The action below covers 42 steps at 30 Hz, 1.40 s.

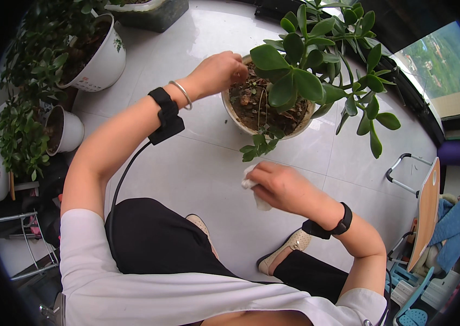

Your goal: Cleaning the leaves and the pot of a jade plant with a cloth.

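Observation:
A potted plant (295,79) with thick, glossy green leaves stands on the floor in front of me. Its round pale pot (234,116) holds brown soil with dry leaf litter, and a small trailing sprig (260,148) hangs over the near rim. At the pot's left rim, my left hand (220,71) has its fingers curled together over the soil edge; whatever they pinch is hidden. Closer to me, below the sprig, my right hand (280,186) grips a crumpled white tissue (262,203), part of which droops under the fingers.
White pots (102,60) with leafy plants line the left side, beside a metal rack (29,239). A dark planter (156,15) stands at the back. On the right are a folded wooden-topped table (427,212), blue cloth (455,228) and a window (442,68).

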Tool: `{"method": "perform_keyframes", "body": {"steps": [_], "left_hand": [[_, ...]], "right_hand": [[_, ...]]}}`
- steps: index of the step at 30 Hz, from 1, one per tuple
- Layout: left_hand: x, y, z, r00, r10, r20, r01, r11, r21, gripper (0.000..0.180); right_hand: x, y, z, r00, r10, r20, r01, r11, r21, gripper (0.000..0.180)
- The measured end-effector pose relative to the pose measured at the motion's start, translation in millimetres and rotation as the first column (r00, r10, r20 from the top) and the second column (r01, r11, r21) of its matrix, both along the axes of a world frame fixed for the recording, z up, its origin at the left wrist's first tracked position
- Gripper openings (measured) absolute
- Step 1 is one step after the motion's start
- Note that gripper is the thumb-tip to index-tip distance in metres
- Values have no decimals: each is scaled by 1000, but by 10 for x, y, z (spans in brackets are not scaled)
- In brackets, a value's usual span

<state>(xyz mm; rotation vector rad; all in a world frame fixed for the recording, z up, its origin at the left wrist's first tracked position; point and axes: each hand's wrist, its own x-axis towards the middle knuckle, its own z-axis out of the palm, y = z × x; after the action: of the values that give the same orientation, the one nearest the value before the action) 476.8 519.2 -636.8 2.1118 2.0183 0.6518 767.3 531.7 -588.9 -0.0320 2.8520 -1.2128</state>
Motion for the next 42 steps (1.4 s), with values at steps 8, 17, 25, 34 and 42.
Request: {"method": "perform_keyframes", "body": {"steps": [8,17,25,34,42], "left_hand": [[36,38,-8,823,112,556,-62,992,-108,21],[-41,-556,-442,123,579,806,-442,759,-478,22],[547,-905,-602,132,769,625,10,629,-777,43],[-69,-764,-642,30,507,862,-82,860,-503,20],[86,-118,-1025,-344,164,924,-297,915,-273,17]], "right_hand": [[-65,-25,70,996,-57,-62,56,998,-14,21],[249,-253,-1064,674,-125,729,716,357,-600,16],[-563,-350,-1701,712,-360,603,319,-599,-734,24],[-973,-385,-1816,783,-168,599,147,-886,-440,27],[-1163,-332,-1635,848,-347,401,-110,-854,-508,25]]}}
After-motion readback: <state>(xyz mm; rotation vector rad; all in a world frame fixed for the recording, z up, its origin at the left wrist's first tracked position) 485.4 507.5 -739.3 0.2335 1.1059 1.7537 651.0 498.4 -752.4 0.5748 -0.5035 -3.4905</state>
